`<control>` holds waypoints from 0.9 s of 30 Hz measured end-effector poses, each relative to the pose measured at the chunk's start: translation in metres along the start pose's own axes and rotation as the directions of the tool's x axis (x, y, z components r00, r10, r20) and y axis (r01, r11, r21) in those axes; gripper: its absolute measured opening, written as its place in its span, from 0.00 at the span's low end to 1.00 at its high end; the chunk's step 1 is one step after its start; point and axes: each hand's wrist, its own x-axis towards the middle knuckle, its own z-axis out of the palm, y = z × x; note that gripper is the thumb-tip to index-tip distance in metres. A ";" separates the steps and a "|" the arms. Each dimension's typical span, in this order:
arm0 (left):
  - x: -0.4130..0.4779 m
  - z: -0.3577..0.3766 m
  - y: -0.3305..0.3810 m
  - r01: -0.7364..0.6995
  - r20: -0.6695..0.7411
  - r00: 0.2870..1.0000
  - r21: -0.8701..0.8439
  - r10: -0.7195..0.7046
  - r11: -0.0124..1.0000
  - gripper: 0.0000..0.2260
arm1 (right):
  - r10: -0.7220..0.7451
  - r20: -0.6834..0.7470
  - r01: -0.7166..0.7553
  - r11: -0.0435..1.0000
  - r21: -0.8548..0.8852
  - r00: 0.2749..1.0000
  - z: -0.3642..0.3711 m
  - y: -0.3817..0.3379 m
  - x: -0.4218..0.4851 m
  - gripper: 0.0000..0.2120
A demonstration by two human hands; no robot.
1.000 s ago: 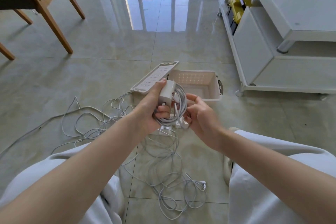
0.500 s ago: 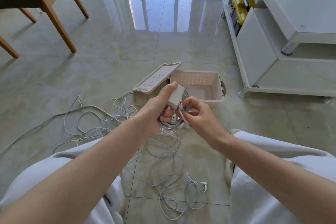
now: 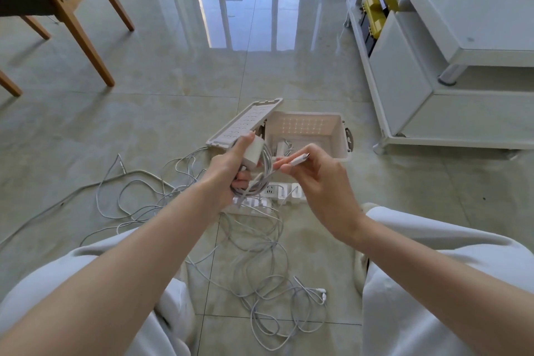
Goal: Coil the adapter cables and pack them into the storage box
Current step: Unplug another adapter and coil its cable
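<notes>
Head view.

- Your left hand [image 3: 228, 175] is curled round a white adapter [image 3: 253, 153] and the coiled cable [image 3: 263, 179] bundled under it. The thumb lies along the adapter's upper edge and the fingers wrap beneath the loops. The grip is closed and firm on both.
- Your right hand [image 3: 318, 182] pinches the plug end [image 3: 299, 158] of that cable between thumb and forefinger, with the other fingers loosely curled. The plug points up and to the right, away from the coil.
- Both hands are raised off the floor, just in front of the storage box [image 3: 342, 136].
- The storage box sits open on the tiles. Its lid [image 3: 245, 124] is tilted up at the box's left edge.
- A second adapter [image 3: 281, 147] with some cable lies inside the box, near the front left corner.
- A white power strip [image 3: 274, 194] lies on the floor below your hands. You cannot tell what is seated in it.
- Loose cables [image 3: 260, 274] lie tangled between your knees and spread out to the left.
- The wooden chair [image 3: 86, 37] is at upper left, well apart from the box. The white cabinet [image 3: 404, 89] stands to the right of the box, not touching it.
</notes>
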 end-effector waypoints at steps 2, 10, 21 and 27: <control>0.002 -0.001 0.001 -0.014 -0.004 1.000 -0.012 0.014 1.000 0.22 | 0.021 -0.018 -0.019 0.996 0.084 1.000 0.001 -0.003 -0.002 0.04; 0.009 -0.004 -0.001 -0.038 -0.021 0.999 -0.016 0.037 0.999 0.21 | 0.178 -0.003 -0.157 0.875 0.459 0.984 -0.004 -0.020 0.002 0.06; 0.015 -0.011 0.002 -0.065 0.006 0.998 -0.194 0.067 0.979 0.23 | 0.291 -0.006 -0.242 0.805 0.542 0.957 -0.016 -0.029 0.008 0.08; -0.009 -0.001 0.007 -0.028 0.169 0.980 -0.391 0.102 0.920 0.16 | 0.612 0.101 -0.568 0.644 0.513 0.785 -0.027 -0.001 0.020 0.06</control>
